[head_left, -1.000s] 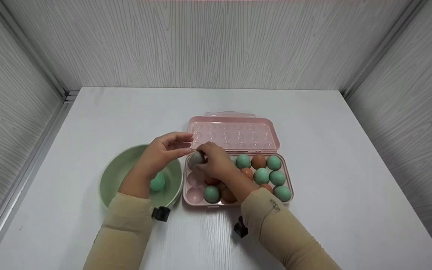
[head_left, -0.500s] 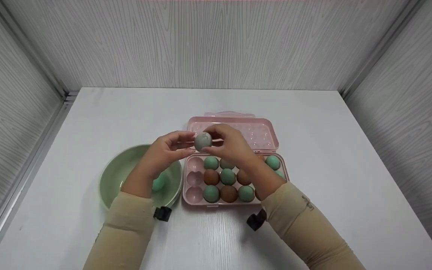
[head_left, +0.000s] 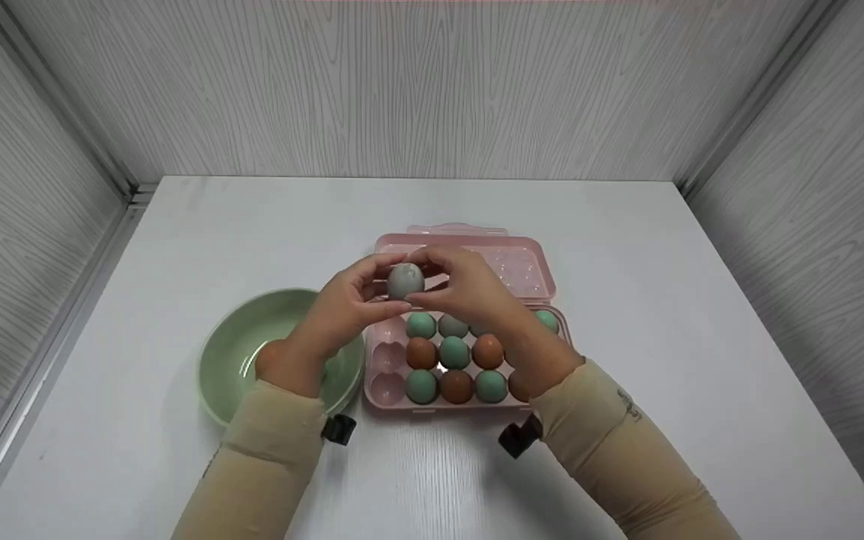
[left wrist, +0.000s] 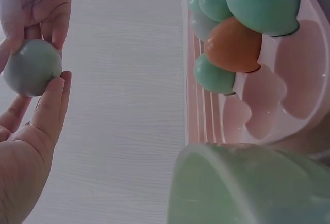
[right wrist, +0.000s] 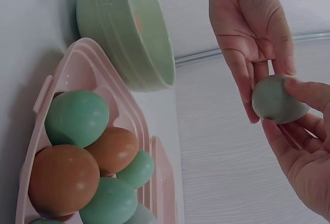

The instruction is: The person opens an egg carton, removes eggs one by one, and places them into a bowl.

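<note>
A pale grey-green egg (head_left: 406, 281) is held up between both hands, above the hinge side of the pink egg carton (head_left: 388, 389). My right hand (head_left: 477, 292) pinches it from the right with thumb and fingers. From the left, my left hand (head_left: 342, 309) also has thumb and fingertips around it. In the left wrist view the egg (left wrist: 33, 68) sits between the two sets of fingertips. The carton lies with its lid (head_left: 522, 274) folded back; green, brown and grey eggs fill most cups. The left column of cups holds none.
A light green bowl (head_left: 226, 352) stands left of the carton, beneath my left forearm. Inside it a brown egg (head_left: 268, 358) shows beside the wrist. White table (head_left: 664, 337) surrounds both, with panel walls (head_left: 417, 90) at the back and sides.
My right hand has lifted the grey-green egg from over the carton's far-left cup, up and away. The left hand has moved right and its fingers have come onto the egg.
</note>
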`<state>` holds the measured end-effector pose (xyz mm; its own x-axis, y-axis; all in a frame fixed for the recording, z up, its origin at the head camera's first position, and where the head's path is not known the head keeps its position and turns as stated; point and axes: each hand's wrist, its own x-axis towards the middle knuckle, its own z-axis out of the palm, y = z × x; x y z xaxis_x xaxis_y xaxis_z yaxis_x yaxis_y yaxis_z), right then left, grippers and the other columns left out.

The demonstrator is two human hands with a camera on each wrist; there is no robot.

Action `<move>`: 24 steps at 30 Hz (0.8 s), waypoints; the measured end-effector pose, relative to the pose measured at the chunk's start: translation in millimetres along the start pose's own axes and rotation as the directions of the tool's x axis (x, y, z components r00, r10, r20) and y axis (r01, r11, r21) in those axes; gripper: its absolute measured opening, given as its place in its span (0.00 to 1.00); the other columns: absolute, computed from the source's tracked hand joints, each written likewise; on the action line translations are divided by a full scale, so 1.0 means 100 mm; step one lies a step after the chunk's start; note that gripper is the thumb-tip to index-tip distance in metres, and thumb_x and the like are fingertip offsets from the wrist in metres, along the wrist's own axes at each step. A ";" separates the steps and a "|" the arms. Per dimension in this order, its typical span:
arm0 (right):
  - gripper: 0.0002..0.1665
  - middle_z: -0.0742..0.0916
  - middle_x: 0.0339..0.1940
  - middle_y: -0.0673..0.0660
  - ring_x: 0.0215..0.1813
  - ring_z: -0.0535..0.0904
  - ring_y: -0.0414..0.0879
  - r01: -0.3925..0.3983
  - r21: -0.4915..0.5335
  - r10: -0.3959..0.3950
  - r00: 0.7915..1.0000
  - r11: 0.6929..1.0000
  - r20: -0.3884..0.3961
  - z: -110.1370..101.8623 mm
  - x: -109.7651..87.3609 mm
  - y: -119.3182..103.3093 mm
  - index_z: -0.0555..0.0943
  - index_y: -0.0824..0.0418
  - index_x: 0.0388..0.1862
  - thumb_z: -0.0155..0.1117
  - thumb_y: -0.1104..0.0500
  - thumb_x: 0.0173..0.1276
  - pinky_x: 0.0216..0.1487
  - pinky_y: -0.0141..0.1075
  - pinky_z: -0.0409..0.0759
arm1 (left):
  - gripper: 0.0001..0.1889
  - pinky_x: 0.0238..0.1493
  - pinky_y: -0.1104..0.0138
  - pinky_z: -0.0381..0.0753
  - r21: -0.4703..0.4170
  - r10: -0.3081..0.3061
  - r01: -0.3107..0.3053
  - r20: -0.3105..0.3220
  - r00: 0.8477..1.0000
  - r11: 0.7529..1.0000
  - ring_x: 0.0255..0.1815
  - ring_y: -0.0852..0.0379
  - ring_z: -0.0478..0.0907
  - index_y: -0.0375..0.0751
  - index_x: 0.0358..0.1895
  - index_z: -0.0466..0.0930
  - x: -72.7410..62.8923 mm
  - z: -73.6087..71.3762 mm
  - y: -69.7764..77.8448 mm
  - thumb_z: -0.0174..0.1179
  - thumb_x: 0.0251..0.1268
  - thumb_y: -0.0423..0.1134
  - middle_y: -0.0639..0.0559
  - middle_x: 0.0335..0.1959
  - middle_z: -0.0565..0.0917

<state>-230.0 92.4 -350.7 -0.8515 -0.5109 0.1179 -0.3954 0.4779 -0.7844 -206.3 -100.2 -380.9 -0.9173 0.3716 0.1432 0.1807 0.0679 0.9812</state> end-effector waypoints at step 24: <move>0.27 0.80 0.52 0.44 0.53 0.76 0.39 0.038 -0.019 -0.036 0.993 0.999 0.113 -0.10 0.01 -0.07 0.75 0.48 0.59 0.66 0.55 0.59 0.54 0.35 0.74 | 0.34 0.51 0.67 0.75 0.128 -0.025 0.025 -0.006 1.000 0.991 0.52 0.53 0.75 0.41 0.65 0.64 0.02 -0.08 0.15 0.66 0.53 0.37 0.45 0.55 0.75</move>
<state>-231.4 95.3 -338.8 -0.7925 -0.6051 0.0765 -0.4340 0.4713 -0.7678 -208.0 -106.0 -364.5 -0.9236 0.3642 0.1198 0.2015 0.1953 0.9598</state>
